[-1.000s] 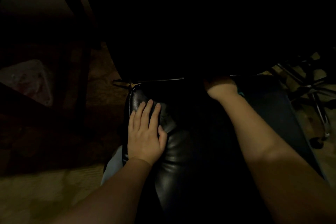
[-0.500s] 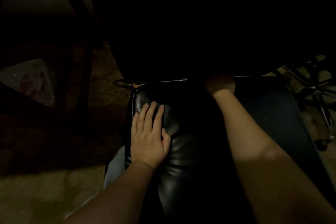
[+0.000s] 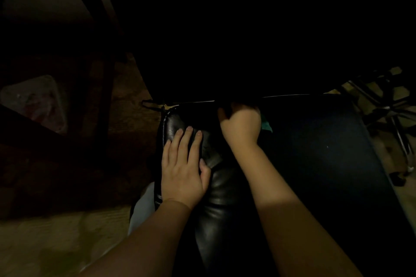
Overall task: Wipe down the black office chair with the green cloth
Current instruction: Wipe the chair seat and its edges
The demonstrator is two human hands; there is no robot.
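Fig.: the green cloth (image 3: pixel 266 125) showed only as a small teal corner protruding at the R side of the right hand (image 3: pixel 242 122). It lay against the black office chair (image 3: pixel 315 153) near the chair's far edge.

R grip: fingers were curled into a fist and clamped on the cloth, w/ the fist pressed down on the dark upholstery. Most of the cloth was hidden inside the fist.

L grip: the left hand (image 3: pixel 183 168) lay apart and relaxed, fingers (image 3: pixel 190 139) straight and close together. Its palm was flat on the glossy padded leather section (image 3: pixel 216 186) at the chair's L side, thumb alongside, holding nothing. The two hands sat near each other, not touching.

The chair's star base (image 3: pixel 391 108) w/ casters showed at far R, over the wooden floor (image 3: pixel 45 243). Some pale fabric (image 3: pixel 144 204) showed just beside the L wrist, next to the padding. A clear plastic bag (image 3: pixel 33 101) sat well apart at far L, contents too dim to tell. The upper half of the view was too dark to read.
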